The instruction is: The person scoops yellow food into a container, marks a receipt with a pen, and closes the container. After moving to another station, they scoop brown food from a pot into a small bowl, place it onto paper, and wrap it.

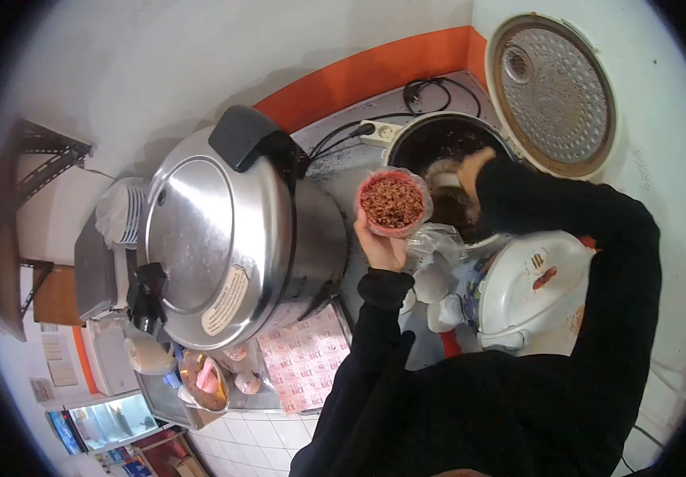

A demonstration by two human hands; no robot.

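My left hand [381, 245] holds up a round pink-rimmed container [393, 201], lined with clear plastic and full of reddish-brown grains. My right hand [474, 171] reaches over the open dark pot [448, 131], its fingers bent down around something I cannot make out. Dark grains cling to the pot's inner wall, and a pale rounded object lies inside near my fingers. The pot's round lid [554, 95] stands raised at the upper right, its inner side dotted with residue.
A large steel cooker [216, 230] fills the left. Near the wall lie a power strip [376, 133] and black cables. A white lidded appliance [530, 286], plastic bags [438, 242], a pink printed sheet [305, 354] and a bowl [204, 381] are around.
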